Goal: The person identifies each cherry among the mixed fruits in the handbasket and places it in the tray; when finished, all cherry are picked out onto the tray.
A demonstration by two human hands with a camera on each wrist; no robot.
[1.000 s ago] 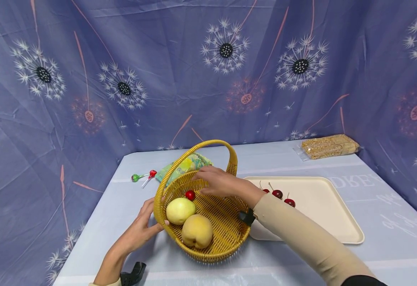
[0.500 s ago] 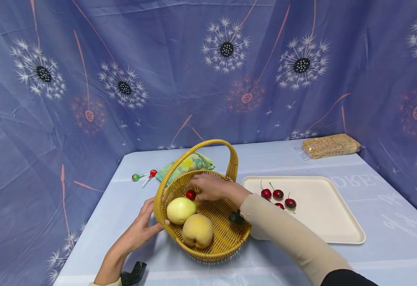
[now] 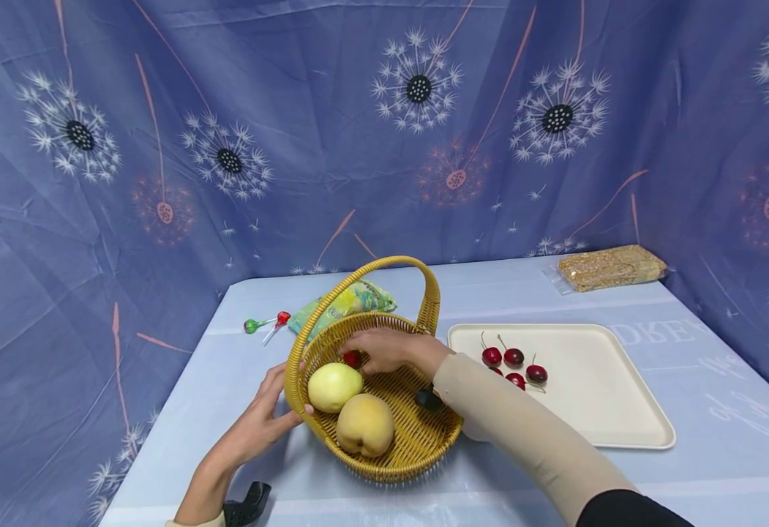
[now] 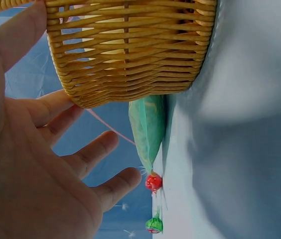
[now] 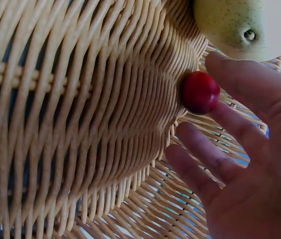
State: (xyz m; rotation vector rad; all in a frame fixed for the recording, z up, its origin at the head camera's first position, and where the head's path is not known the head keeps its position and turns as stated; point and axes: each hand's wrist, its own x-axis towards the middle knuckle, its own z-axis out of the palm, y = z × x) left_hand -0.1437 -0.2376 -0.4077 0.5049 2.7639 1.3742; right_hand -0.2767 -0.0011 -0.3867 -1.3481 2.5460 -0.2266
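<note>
The yellow wicker basket with its tall handle stands tilted toward me on the table. My left hand grips its left rim, thumb on the near side and index finger beyond; the other fingers spread free in the left wrist view. Reaching into the basket, my right hand has its thumb and index finger on either side of a round red cherry, fingertips right at its skin. No stem shows on it. A pale yellow-green speckled pear and a yellow peach-like fruit lie nearer the front.
A cream tray with several stemmed cherries stands right of the basket, partly behind my right sleeve. Behind the basket lies a green packet, with two lollipops beside it. A bag of grain-like food is at the back right.
My right hand has lowered deeper into the basket and closed in on the red cherry. More tray cherries show past the sleeve. The left hand keeps its grip on the rim.
</note>
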